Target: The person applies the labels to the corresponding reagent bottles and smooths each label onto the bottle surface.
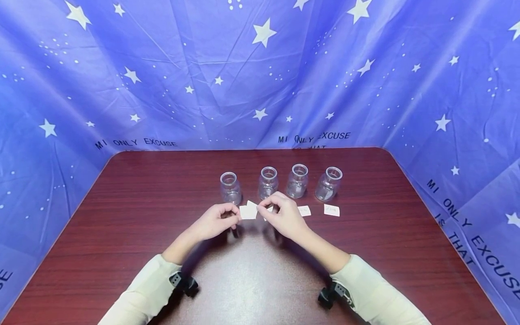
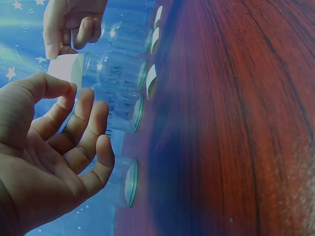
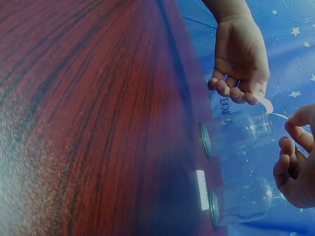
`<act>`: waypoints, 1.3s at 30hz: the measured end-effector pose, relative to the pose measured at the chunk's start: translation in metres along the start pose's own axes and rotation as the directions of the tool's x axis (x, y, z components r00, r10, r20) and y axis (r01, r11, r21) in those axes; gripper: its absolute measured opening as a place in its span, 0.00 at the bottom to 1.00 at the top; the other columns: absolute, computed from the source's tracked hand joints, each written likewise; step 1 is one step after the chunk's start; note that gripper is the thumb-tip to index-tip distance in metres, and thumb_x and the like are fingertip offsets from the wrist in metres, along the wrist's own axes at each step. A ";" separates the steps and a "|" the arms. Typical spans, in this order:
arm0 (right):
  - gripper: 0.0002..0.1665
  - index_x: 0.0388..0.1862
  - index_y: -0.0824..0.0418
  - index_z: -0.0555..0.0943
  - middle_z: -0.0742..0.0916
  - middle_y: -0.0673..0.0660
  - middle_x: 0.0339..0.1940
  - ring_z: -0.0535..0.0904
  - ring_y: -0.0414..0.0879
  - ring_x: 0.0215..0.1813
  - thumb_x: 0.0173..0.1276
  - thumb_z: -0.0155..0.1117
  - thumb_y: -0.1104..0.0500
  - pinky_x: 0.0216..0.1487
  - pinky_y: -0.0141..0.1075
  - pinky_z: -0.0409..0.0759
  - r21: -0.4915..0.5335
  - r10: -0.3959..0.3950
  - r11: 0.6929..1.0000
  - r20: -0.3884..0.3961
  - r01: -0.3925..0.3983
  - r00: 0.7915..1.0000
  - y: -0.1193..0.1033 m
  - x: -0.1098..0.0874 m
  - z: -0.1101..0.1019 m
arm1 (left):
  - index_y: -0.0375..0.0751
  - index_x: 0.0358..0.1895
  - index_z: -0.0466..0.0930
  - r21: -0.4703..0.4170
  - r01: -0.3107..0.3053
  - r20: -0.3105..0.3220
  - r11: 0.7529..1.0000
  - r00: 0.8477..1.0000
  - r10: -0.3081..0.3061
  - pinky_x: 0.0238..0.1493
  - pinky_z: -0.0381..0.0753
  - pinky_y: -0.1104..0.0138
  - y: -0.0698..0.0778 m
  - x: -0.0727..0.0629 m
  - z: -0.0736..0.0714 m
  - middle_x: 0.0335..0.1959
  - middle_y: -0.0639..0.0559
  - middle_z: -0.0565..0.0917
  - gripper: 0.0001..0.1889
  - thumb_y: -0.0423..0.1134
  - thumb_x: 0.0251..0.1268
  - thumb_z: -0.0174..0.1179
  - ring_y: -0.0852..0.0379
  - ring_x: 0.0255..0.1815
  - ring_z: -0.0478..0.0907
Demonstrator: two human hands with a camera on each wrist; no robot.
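My left hand (image 1: 217, 221) pinches a small white paper label (image 1: 248, 212) between thumb and index finger, above the table. From the other side my right hand (image 1: 284, 215) pinches the same piece with thumb and forefinger. In the left wrist view the paper (image 2: 68, 68) spans the gap between the two hands. In the right wrist view it looks like two layers, a curled strip (image 3: 266, 104) at the left fingertips and a thin edge running to the right fingers. Whether the layers are apart is unclear.
Several clear glass jars (image 1: 231, 192) stand in a row behind the hands. In front of them lie white labels with writing, one at the right (image 1: 331, 210), another beside it (image 1: 304, 211), a third partly behind the right hand. A starry blue curtain (image 1: 219, 67) borders the brown table (image 1: 142, 189).
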State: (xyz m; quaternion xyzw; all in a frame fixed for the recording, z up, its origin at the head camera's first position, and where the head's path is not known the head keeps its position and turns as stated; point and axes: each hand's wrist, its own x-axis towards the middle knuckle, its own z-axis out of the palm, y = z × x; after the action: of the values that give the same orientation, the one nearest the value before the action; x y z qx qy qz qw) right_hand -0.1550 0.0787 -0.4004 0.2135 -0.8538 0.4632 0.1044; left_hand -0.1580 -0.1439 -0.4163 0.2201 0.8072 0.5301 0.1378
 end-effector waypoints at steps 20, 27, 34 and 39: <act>0.03 0.27 0.56 0.84 0.79 0.48 0.23 0.67 0.34 0.23 0.59 0.66 0.59 0.23 0.25 0.66 0.002 0.061 0.998 -0.061 -0.061 0.996 0.008 0.002 -0.008 | 0.30 0.35 0.75 0.014 0.042 0.007 0.999 0.999 -0.042 0.32 0.80 0.63 -0.010 -0.003 -0.003 0.30 0.36 0.82 0.06 0.30 0.64 0.51 0.58 0.26 0.77; 0.03 0.27 0.55 0.84 0.78 0.48 0.23 0.67 0.35 0.23 0.59 0.66 0.59 0.23 0.25 0.66 -0.005 0.091 0.996 -0.049 -0.091 0.995 0.011 0.002 -0.009 | 0.28 0.36 0.75 0.035 0.101 0.016 0.994 0.995 -0.102 0.27 0.79 0.63 -0.012 -0.003 -0.002 0.29 0.35 0.82 0.08 0.33 0.64 0.52 0.58 0.24 0.76; 0.04 0.27 0.56 0.84 0.78 0.48 0.23 0.67 0.35 0.22 0.59 0.66 0.58 0.23 0.25 0.66 -0.007 0.098 0.995 -0.040 -0.098 0.994 0.012 0.002 -0.010 | 0.31 0.35 0.76 0.078 0.158 0.028 0.984 0.987 -0.161 0.24 0.77 0.66 -0.015 -0.003 -0.002 0.27 0.39 0.82 0.07 0.33 0.63 0.52 0.58 0.21 0.75; 0.04 0.27 0.56 0.84 0.77 0.48 0.23 0.67 0.35 0.23 0.59 0.66 0.58 0.24 0.25 0.66 -0.008 0.106 0.994 -0.044 -0.106 0.993 0.012 0.001 -0.011 | 0.31 0.33 0.75 0.104 0.193 0.024 0.976 0.980 -0.197 0.22 0.76 0.68 -0.014 -0.004 -0.001 0.24 0.43 0.81 0.06 0.32 0.61 0.52 0.61 0.18 0.72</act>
State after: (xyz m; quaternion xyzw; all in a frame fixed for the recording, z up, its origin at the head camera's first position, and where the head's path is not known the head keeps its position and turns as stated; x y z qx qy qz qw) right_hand -0.1618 0.0933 -0.4034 0.1572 -0.8639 0.4681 0.0996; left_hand -0.1578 -0.1517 -0.4283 0.1557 0.8483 0.4685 0.1916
